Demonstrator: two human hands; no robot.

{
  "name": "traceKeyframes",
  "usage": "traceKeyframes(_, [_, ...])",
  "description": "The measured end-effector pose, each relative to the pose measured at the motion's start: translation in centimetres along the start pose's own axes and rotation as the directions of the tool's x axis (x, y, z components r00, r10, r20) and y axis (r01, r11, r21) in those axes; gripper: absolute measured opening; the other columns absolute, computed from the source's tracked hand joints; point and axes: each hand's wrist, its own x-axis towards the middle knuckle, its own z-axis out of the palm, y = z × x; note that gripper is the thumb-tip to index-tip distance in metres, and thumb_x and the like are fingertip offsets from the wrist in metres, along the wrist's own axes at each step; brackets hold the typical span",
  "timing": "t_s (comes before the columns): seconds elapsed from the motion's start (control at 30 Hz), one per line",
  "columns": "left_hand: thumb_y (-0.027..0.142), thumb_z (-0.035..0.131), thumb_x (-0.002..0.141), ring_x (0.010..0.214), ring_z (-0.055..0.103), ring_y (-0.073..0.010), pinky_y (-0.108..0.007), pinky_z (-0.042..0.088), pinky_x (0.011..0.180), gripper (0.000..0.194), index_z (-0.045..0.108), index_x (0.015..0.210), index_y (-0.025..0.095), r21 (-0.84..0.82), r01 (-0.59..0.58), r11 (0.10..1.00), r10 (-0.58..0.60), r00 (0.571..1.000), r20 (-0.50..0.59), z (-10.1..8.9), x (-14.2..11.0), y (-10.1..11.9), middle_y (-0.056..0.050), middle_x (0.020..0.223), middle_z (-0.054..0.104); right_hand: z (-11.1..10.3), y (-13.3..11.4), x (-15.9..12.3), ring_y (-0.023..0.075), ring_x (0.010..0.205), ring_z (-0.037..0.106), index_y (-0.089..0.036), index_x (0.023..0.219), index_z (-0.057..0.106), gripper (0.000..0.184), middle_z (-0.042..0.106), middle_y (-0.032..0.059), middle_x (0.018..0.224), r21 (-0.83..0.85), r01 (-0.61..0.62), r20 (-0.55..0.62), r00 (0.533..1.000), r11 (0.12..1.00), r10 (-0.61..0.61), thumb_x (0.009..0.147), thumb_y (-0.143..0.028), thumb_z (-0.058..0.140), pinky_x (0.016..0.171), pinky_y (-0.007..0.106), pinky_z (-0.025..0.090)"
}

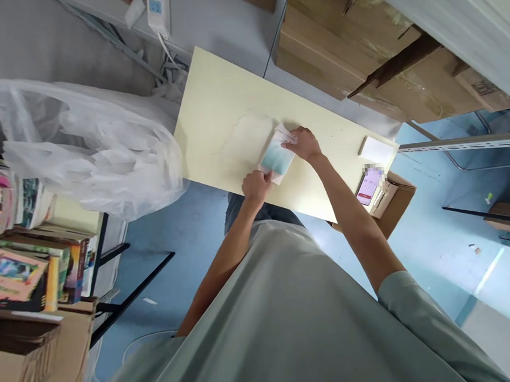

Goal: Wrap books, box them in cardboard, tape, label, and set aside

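Observation:
A flat teal-and-white rectangular packet (276, 157) lies slanted near the middle of the pale yellow tabletop (213, 89). Whitish, thin-looking material shows at its far end and near edge; whether it is a book or a pouch in a sleeve I cannot tell. My left hand (257, 188) is closed on the packet's near left corner, thumb on top. At the opposite end, my right hand (304, 144) pinches the whitish far edge. A faint irregular patch, perhaps clear film or a wet mark, spreads on the tabletop left of the packet.
A large translucent plastic bag (103, 149) bulges at the table's left end. On the right are a white block (378, 148), a phone (366, 188) and an open cardboard box (398, 204). Big cartons (328, 52) stand beyond the table. Books (33, 264) fill a rack at left.

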Motion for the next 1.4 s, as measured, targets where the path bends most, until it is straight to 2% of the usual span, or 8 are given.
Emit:
traceKeyframes(0.17, [0.046, 0.060, 0.111, 0.117, 0.075, -0.0400, -0.058, 0.060, 0.109, 0.033, 0.069, 0.089, 0.024, 0.109, -0.161, 0.981, 0.169, 0.983, -0.069, -4.0, 4.1, 1.6, -0.017, 0.099, 0.075, 3.0, -1.2, -5.6, 0.0391, 0.154, 0.053, -0.018, 0.162, 0.054, 0.062, 0.054, 0.0255, 0.160, 0.206, -0.088, -0.382, 0.910, 0.974, 0.164, 0.110, -0.050, 0.063, 0.125, 0.063, 0.053])
traceKeyframes(0.23, [0.022, 0.058, 0.108, 0.147, 0.061, -0.0392, -0.058, 0.050, 0.128, 0.016, 0.069, 0.118, 0.018, 0.096, -0.347, 0.933, 0.348, 0.937, 0.001, -4.6, 6.1, 2.4, -0.022, 0.138, 0.070, 4.7, -1.8, -8.3, 0.0354, 0.141, 0.066, -0.019, 0.166, 0.047, 0.064, 0.058, 0.0264, 0.156, 0.397, -0.161, -0.328, 0.895, 0.904, 0.303, 0.111, -0.051, 0.058, 0.116, 0.058, 0.060])
traceKeyframes(0.3, [0.003, 0.057, 0.098, 0.168, 0.037, -0.0371, -0.057, 0.036, 0.140, 0.042, 0.062, 0.139, 0.013, 0.055, -0.467, 0.883, 0.461, 0.883, 0.095, -4.6, 7.6, 2.8, -0.023, 0.165, 0.053, 6.4, -2.4, -10.4, 0.0314, 0.126, 0.075, -0.018, 0.164, 0.047, 0.066, 0.064, 0.0262, 0.150, 0.591, -0.205, -0.191, 0.904, 0.780, 0.382, 0.110, -0.054, 0.059, 0.109, 0.052, 0.065])
traceKeyframes(0.43, [-0.005, 0.053, 0.088, 0.176, 0.023, -0.0328, -0.054, 0.028, 0.144, 0.060, 0.061, 0.144, 0.013, 0.033, -0.512, 0.859, 0.498, 0.848, 0.183, -3.8, 8.0, 2.6, -0.018, 0.177, 0.043, 8.7, -2.8, -12.4, 0.0301, 0.127, 0.077, -0.019, 0.157, 0.055, 0.073, 0.069, 0.0237, 0.152, 0.835, -0.212, -0.032, 0.902, 0.507, 0.430, 0.102, -0.066, 0.065, 0.108, 0.049, 0.065])
traceKeyframes(0.53, [0.000, 0.056, 0.091, 0.179, 0.016, -0.0345, -0.057, 0.025, 0.146, 0.060, 0.059, 0.150, 0.016, 0.052, -0.493, 0.868, 0.476, 0.858, 0.192, -2.3, 6.5, 2.6, -0.018, 0.180, 0.039, 8.6, -2.0, -13.1, 0.0323, 0.131, 0.075, -0.020, 0.149, 0.064, 0.078, 0.072, 0.0212, 0.150, 0.887, -0.174, -0.051, 0.883, 0.427, 0.466, 0.093, -0.075, 0.071, 0.113, 0.053, 0.063])
traceKeyframes(0.87, [0.017, 0.068, 0.098, 0.179, 0.011, -0.0388, -0.065, 0.029, 0.143, 0.077, 0.043, 0.171, 0.023, 0.064, -0.416, 0.907, 0.407, 0.906, 0.117, 4.6, 1.2, 5.8, -0.019, 0.185, 0.033, 4.2, 2.7, -15.9, 0.0335, 0.118, 0.077, -0.021, 0.119, 0.068, 0.075, 0.080, 0.0192, 0.127, 0.874, -0.232, -0.078, 0.801, 0.427, 0.594, 0.069, -0.071, 0.092, 0.108, 0.055, 0.063])
traceKeyframes(1.13, [0.012, 0.064, 0.097, 0.178, 0.015, -0.0399, -0.065, 0.029, 0.143, 0.078, 0.043, 0.172, 0.021, 0.060, -0.411, 0.909, 0.400, 0.906, 0.139, 4.5, 1.4, 5.7, -0.020, 0.185, 0.034, 3.4, 1.3, -15.9, 0.0323, 0.117, 0.077, -0.022, 0.119, 0.067, 0.054, 0.079, 0.0165, 0.122, 0.819, -0.288, -0.111, 0.770, 0.497, 0.628, 0.084, -0.059, 0.083, 0.105, 0.053, 0.064])
traceKeyframes(1.4, [0.008, 0.057, 0.096, 0.178, 0.021, -0.0352, -0.058, 0.032, 0.142, 0.081, 0.038, 0.174, 0.013, 0.083, -0.528, 0.845, 0.488, 0.825, 0.284, 0.7, 2.2, 3.8, -0.023, 0.185, 0.034, 2.2, -5.3, -15.9, 0.0319, 0.113, 0.074, -0.026, 0.120, 0.068, 0.026, 0.072, 0.0156, 0.125, 0.433, -0.283, -0.383, 0.802, 0.856, 0.459, 0.095, -0.028, 0.060, 0.107, 0.055, 0.064])
